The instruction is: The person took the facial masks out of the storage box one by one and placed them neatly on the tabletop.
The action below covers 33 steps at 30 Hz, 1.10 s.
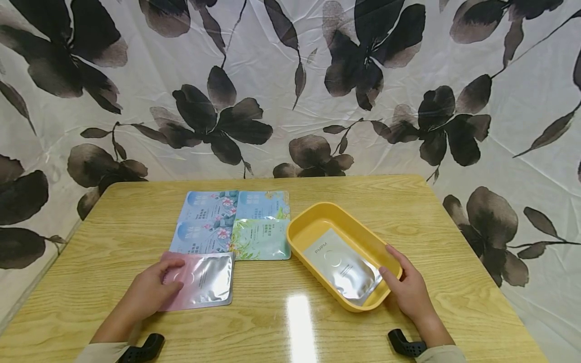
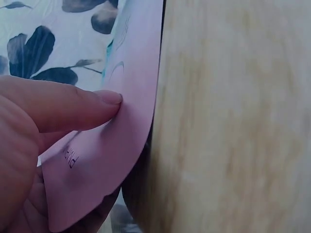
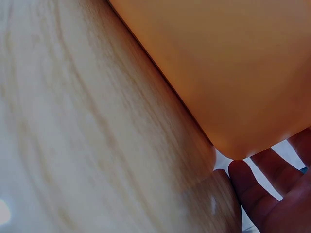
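My left hand [image 1: 152, 287] pinches a pink and silver face mask packet [image 1: 211, 282], low over the table or on it. In the left wrist view the thumb [image 2: 92, 109] presses the packet's pink face [image 2: 131, 102], with fingers behind it. My right hand [image 1: 410, 285] grips the near right end of a yellow plastic tray [image 1: 313, 209], thumb over the rim and fingers outside. Inside lies a pale, silver-ended mask packet [image 1: 338, 262] marked PMPM. The right wrist view shows the tray's outer side [image 3: 233, 73] and some fingers [image 3: 252, 189] at its corner.
Blue mask packets [image 1: 199, 229] and a green one [image 1: 260, 239] lie edge to edge on the wooden table [image 1: 363, 196], left of the tray, just beyond the pink packet. A floral cloth [image 1: 290, 126] hangs behind the table.
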### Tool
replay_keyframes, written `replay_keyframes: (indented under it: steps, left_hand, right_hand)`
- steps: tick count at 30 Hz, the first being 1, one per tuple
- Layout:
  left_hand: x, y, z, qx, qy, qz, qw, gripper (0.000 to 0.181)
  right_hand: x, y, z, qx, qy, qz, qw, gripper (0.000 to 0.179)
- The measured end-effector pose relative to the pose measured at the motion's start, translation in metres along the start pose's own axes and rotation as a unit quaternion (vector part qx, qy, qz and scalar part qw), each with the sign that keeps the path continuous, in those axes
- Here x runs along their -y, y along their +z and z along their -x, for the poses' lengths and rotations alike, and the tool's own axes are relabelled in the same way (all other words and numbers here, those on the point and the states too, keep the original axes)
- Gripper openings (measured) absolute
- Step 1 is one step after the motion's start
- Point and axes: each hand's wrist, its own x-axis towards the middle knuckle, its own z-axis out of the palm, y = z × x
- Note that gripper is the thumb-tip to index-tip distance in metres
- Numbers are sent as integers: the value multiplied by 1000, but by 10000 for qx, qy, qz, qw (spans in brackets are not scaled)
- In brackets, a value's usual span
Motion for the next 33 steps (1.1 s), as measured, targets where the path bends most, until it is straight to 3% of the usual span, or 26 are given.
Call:
replay_keyframes:
  steps: [11, 16, 22, 33]
  left_hand:
    - [-6, -5, 0, 158, -229, -276, 9992, 56]
    - [0, -7, -2, 249, -394, -300, 9985, 62]
    - [6, -12, 0, 145, -424, -286, 9986, 65]
    - [9, -21, 1, 372, -1103, -138, 9931, 70]
  right_hand:
    - [0, 0, 0, -6, 20, -32, 10000, 51]
    - [0, 0, 0, 7, 19, -83, 10000, 51]
    - [0, 0, 0, 5, 9, -119, 9999, 51]
    - [1, 1, -1, 12, 6, -203, 9998, 51]
